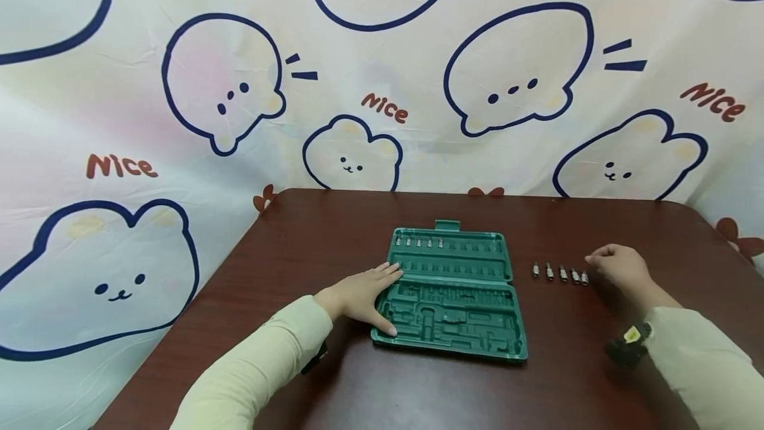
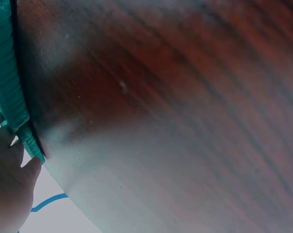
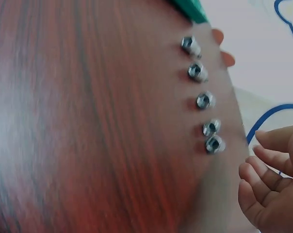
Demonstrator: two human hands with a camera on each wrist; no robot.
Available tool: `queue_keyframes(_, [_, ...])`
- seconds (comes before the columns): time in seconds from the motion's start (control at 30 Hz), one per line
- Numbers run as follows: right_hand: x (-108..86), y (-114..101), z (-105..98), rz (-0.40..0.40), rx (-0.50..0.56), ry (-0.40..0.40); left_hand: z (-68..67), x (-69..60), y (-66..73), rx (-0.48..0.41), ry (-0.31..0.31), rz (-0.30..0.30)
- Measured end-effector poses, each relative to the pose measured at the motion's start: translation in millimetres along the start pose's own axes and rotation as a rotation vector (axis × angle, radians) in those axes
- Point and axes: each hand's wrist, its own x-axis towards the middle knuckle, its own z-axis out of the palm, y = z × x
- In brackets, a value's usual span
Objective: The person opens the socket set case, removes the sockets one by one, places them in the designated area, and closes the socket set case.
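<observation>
A green plastic tool case lies unfolded on the table, its moulded recesses facing up. Several small metal sockets sit in the left part of its far row. My left hand rests on the case's left edge with fingers spread; in the left wrist view only part of that hand shows beside the case's side. To the right of the case, more sockets stand in a line, the two rightmost close together. Just beyond that line is my right hand, fingers loosely bent, apart from the sockets and with nothing visible in it.
The dark brown wooden table extends around the case on all sides. Behind it hangs a pale cloth with cartoon drawings. A dark device with a yellow label is on the right wrist.
</observation>
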Motion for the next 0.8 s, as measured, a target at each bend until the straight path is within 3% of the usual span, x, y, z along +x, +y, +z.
queue_keyframes(0.3, [6.0,-49,21,-0.017,0.199,-0.060,0.3,0.1,-1.7,-0.013,0.002,-0.003])
queue_keyframes(0.8, [24.5,-118,77,-0.075,0.378,-0.211,-1.5,0.2,0.4,-0.044,0.005,-0.007])
